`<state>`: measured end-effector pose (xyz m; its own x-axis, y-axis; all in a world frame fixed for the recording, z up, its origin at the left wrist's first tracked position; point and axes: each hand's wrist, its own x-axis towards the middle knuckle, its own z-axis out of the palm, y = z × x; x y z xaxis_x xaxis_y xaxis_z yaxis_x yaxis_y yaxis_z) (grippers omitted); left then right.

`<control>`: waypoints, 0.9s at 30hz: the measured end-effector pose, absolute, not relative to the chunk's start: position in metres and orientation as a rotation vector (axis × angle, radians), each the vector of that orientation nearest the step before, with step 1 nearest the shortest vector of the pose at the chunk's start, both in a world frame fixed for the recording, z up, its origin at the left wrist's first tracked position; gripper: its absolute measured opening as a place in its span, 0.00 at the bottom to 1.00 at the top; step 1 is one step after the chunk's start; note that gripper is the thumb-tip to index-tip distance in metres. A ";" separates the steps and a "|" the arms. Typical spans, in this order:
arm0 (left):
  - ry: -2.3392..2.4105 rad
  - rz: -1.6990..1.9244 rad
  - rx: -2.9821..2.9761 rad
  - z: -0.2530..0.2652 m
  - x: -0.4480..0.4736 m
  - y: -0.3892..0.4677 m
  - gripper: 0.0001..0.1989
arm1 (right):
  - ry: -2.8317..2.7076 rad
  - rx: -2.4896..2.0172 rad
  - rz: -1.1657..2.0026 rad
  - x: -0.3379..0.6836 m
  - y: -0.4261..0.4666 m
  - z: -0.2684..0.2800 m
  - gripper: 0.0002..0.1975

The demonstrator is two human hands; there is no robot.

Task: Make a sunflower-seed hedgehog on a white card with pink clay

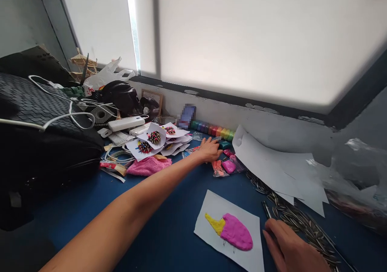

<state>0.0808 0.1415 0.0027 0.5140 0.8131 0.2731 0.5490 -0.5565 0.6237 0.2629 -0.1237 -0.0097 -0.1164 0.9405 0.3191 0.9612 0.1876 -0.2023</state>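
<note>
My left hand [210, 150] reaches across the blue table to the small clay packets, its fingers spread, palm down; what lies under the palm is hidden. Close to it are an orange packet [219, 169], a pink clay lump [229, 166] and a teal one [224, 145]. At the lower right, my right hand [294, 247] has curled fingers around a dark, silver-banded pen [266, 210], whose end sticks out past the fingertips. Between the hands lies a white paper card [208, 211] bearing a magenta clay oval [237, 232] with a yellow clay neck shape [216, 223] and two drawn legs.
Striped sunflower seeds [294, 219] spread beside the right hand, below white paper sheets [272, 163]. A row of coloured clay tubs [213, 130] lines the wall. Finished cards [154, 137], a pink cloth [149, 166] and a black bag [45, 143] are at left.
</note>
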 end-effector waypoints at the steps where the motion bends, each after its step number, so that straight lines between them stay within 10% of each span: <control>1: 1.110 0.819 2.247 0.006 0.077 0.142 0.17 | -2.097 -1.790 -0.077 0.262 -0.124 -0.010 0.11; 7: 0.996 1.063 1.784 0.028 0.043 0.117 0.09 | -2.099 -1.873 -0.056 0.267 -0.123 -0.015 0.12; 13: 0.725 0.916 1.422 0.032 0.013 0.041 0.24 | -1.875 -1.815 0.176 0.246 -0.127 0.006 0.14; 20: 0.469 0.756 1.153 0.030 0.026 -0.007 0.26 | -1.396 -1.708 0.908 0.195 -0.128 0.036 0.28; 27: 0.430 0.726 1.105 0.032 0.033 -0.015 0.26 | -1.224 -1.607 0.999 0.196 -0.125 0.040 0.30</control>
<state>0.0327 -0.0147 0.0318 0.6977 0.7155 0.0366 -0.3124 0.2578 0.9143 0.1960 -0.1247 0.0404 0.1984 0.9756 -0.0943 0.2880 -0.1499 -0.9458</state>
